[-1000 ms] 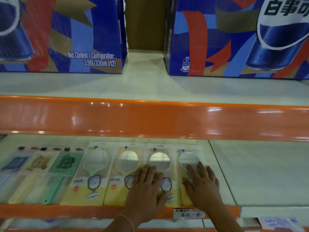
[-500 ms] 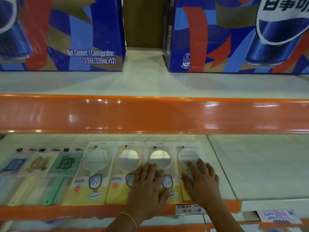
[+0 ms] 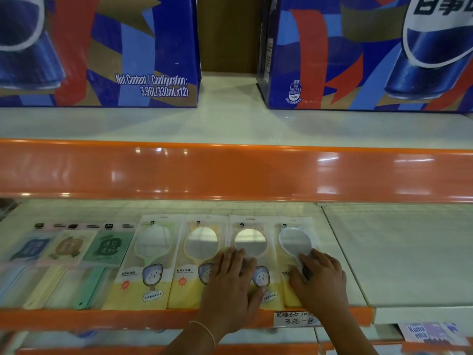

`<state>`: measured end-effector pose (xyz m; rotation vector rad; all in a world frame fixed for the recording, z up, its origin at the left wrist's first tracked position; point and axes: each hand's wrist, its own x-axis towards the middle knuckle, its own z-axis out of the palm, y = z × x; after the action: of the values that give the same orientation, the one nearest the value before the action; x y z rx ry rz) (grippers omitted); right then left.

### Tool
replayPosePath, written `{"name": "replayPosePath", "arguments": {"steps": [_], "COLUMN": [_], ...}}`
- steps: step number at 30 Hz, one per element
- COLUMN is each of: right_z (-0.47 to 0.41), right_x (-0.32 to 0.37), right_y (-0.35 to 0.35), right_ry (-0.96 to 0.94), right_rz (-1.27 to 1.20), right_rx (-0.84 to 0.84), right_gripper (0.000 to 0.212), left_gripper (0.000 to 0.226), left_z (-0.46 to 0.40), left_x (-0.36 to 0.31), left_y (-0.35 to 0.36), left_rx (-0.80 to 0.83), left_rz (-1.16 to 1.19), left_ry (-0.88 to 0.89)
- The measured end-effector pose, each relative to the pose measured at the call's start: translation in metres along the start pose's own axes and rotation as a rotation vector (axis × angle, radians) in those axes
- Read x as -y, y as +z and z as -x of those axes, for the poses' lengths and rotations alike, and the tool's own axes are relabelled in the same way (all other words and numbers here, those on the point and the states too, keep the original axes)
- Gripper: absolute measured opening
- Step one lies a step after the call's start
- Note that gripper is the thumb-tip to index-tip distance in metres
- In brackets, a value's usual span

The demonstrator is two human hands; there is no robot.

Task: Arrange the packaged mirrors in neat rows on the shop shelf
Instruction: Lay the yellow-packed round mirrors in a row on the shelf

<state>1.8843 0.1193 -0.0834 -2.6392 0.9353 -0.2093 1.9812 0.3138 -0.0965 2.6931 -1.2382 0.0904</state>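
Note:
Several packaged hand mirrors lie flat side by side on the lower shelf (image 3: 332, 278), handles toward me. My left hand (image 3: 231, 285) lies flat, fingers spread, across the lower parts of the second mirror pack (image 3: 198, 248) and the third mirror pack (image 3: 249, 240). My right hand (image 3: 320, 280) rests flat on the rightmost mirror pack (image 3: 294, 242), covering its handle end. The leftmost mirror pack (image 3: 151, 254) is untouched. Both hands hold nothing.
Left of the mirrors lie packs of blue, cream and green combs (image 3: 64, 257). An orange shelf lip (image 3: 230, 172) overhangs close above. Two large blue drink cartons (image 3: 115, 52) stand on the upper shelf. A handwritten price tag (image 3: 294, 319) sits on the front rail. White shelf panel (image 3: 409, 252) at right.
Both hands stay flat on the same packs, barely shifting. The view has dropped slightly and the packs look a little more squared up.

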Motion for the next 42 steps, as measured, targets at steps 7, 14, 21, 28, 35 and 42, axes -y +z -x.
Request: {"name": "replayPosePath", "arguments": {"steps": [7,14,21,28,35,42], "right_z": [0.001,-0.002,0.001,0.002,0.002,0.013], "right_x": [-0.001,-0.006,-0.006,-0.011,-0.020,-0.018], "right_y": [0.004,0.009,0.010,0.006,-0.006,-0.007], "right_ry": [-0.020,-0.042,-0.098,-0.128,-0.264,-0.391], "right_rz": [0.009,0.014,0.002,-0.155,-0.050,0.144], "right_rx": [-0.028,-0.080,-0.170,-0.260,-0.125,0.215], "right_gripper": [0.053,0.046,0.028,0.031,0.049,0.079], "left_gripper": [0.064,0.064,0.062,0.063,0.060,0.067], "left_z": [-0.001,0.000,0.000,0.001,0.003,0.005], "left_x": [0.001,0.001,0.000,0.000,-0.001,-0.019], "left_y": [0.002,0.004,0.005,0.004,0.001,0.000], "left_rx": [-0.010,-0.026,-0.059,-0.074,-0.107,-0.062], "left_rz": [-0.016,-0.021,-0.024,-0.018,-0.006,-0.059], "left_ry": [0.010,0.013,0.009,0.005,0.037,0.080]}}
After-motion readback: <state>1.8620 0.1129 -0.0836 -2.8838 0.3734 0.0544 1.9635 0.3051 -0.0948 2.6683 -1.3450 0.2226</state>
